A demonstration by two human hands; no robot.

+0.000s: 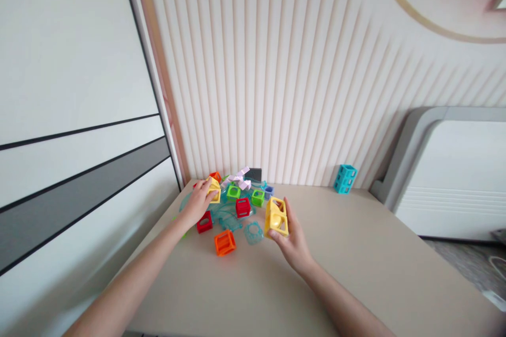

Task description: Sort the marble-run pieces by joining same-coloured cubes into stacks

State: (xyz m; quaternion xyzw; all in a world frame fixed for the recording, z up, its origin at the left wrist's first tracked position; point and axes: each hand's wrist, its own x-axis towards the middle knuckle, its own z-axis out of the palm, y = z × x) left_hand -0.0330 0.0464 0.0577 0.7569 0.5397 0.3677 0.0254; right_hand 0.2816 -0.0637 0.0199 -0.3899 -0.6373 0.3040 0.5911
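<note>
My right hand (294, 239) is closed around a pair of joined yellow cube blocks (276, 217), held at the right side of the pile. Over the pile's left part, my left hand (198, 201) grips a single yellow cube block (214, 190) between thumb and fingers. Below that hand lies a red cube block (204, 222), and an orange cube block (225, 243) sits nearer to me. Between the hands are another red block (243, 207), two green blocks (233, 192) and a clear teal piece (253, 233).
A stack of turquoise blocks (345, 178) stands against the ribbed wall on the right. Pale lilac pieces (239, 179) and a dark rectangular object (253, 174) lie at the back. A white cabinet (79, 168) borders the table's left; a grey-framed white panel (454, 179) stands right.
</note>
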